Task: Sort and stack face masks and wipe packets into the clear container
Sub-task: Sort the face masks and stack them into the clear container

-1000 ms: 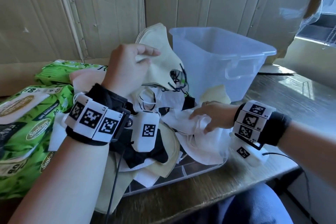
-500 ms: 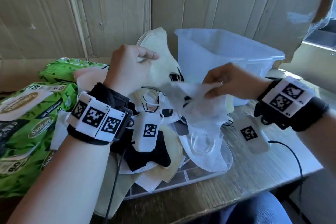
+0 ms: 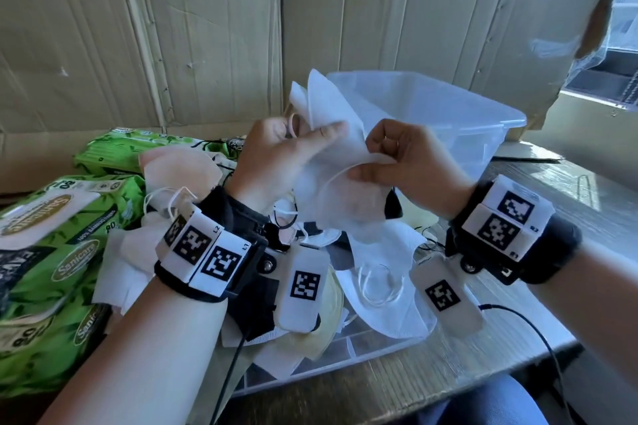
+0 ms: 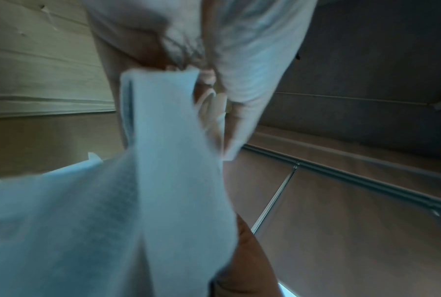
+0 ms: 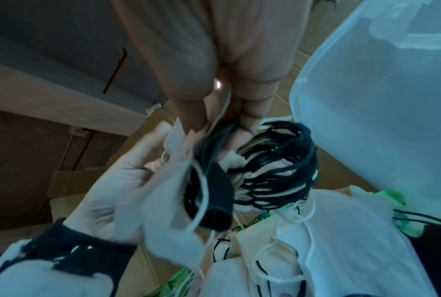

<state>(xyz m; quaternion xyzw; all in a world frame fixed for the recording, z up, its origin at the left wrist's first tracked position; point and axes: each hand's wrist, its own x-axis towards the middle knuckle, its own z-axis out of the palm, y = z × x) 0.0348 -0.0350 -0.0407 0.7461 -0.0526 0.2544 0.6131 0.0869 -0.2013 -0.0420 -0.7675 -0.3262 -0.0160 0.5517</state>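
Two hands raised at mid-frame in the head view, both closed on one white face mask [image 3: 340,162]. Left hand [image 3: 276,155] gripping its left edge, thumb laid across the fabric, an ear loop showing beside the fingers. Right hand [image 3: 411,162] pinching the right edge between thumb and curled fingers. Mask held up in front of the clear container [image 3: 459,121], its upper tip overlapping the container's near-left rim; impossible to tell whether mask and rim touch. Container upright right of centre on the wooden table [image 3: 559,197], its lower half hidden behind the hands.

Below the hands, a loose pile of masks [image 3: 379,272]: white, cream and black ones with tangled ear loops, heaped on a flat clear lid [image 3: 348,345] at lower centre. Green wipe packets [image 3: 51,252] stacked at the left edge, one more further back at mid-left. Cardboard wall [image 3: 207,28] across the top of the frame.

Left wrist view: blurred white fabric [image 4: 150,180] filling the lower left. Right wrist view: fingers [image 5: 252,84] at top centre pinching a mask edge, black loops [image 5: 277,166] just below, container wall [image 5: 379,110] at upper right.
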